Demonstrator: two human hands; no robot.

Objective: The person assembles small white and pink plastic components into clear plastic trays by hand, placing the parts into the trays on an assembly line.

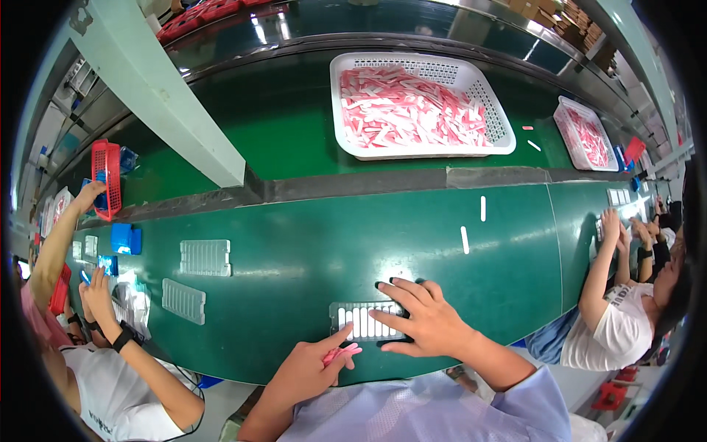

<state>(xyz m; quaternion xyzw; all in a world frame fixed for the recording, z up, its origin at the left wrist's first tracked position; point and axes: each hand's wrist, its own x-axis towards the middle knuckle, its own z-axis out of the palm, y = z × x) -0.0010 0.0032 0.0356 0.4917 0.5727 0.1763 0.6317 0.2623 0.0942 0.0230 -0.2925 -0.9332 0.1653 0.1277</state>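
The left hand (309, 367) has its thumb and curled fingers clamped on a few pink strips (343, 354), while its forefinger reaches out to the left part of a clear slotted tray. The right hand (436, 324) holds nothing that I can see; its fingers are spread apart over the tray's right part, dark coverings on some tips, and whether they press down I cannot tell.

The clear slotted tray (333, 321) lies flat just in front of the person, near the edge of the green surface (383, 228), with a row of white sticks (356, 323) side by side in its slots. Off to the left lie two more clear trays (206, 258), and beyond them a blue box (125, 239). Ahead and to the right, two loose white sticks (483, 208) lie near each other.

Past the dark ledge stands a big white basket (427, 152) heaped with pink and white pieces (409, 110). Co-workers in white shirts sit at both sides, their hands raised over the surface.
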